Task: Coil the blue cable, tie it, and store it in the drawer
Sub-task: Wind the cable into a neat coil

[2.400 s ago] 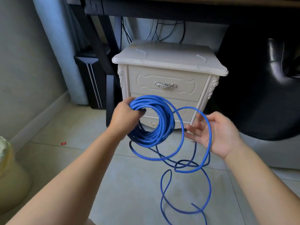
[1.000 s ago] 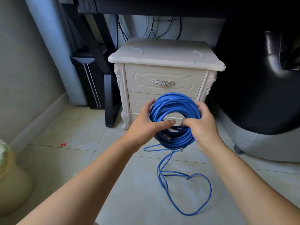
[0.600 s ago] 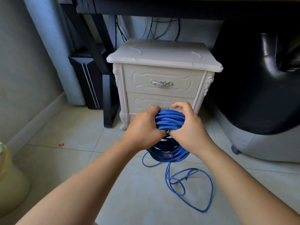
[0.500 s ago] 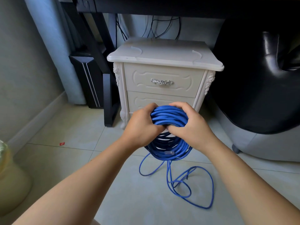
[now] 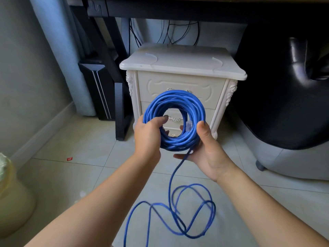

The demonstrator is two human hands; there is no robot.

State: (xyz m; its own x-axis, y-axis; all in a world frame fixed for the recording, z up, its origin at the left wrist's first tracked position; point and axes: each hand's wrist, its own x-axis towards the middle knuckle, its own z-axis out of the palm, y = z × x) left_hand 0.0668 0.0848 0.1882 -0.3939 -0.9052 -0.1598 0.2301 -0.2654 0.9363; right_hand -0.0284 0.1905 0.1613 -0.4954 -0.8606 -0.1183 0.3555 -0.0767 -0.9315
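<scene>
The blue cable (image 5: 175,102) is wound into a thick upright coil held in front of the white nightstand (image 5: 183,68). My left hand (image 5: 148,136) grips the coil's lower left side, fingers curled through its opening. My right hand (image 5: 206,148) cradles the lower right side, thumb up against the outer strands. A loose tail (image 5: 170,184) drops from the coil's bottom to a tangle of loops (image 5: 188,216) on the tiled floor. Both nightstand drawers (image 5: 179,86) are closed; the coil partly hides their handles.
A black desk frame leg (image 5: 121,107) and a dark computer tower (image 5: 97,90) stand left of the nightstand. A black chair (image 5: 284,86) with a grey base fills the right. A yellowish bag (image 5: 10,198) sits at the lower left by the wall.
The coil, squeezed flat between both hands half a second ago, is raised and spread into an open ring. My right hand has shifted to its lower right side; more tail hangs down.
</scene>
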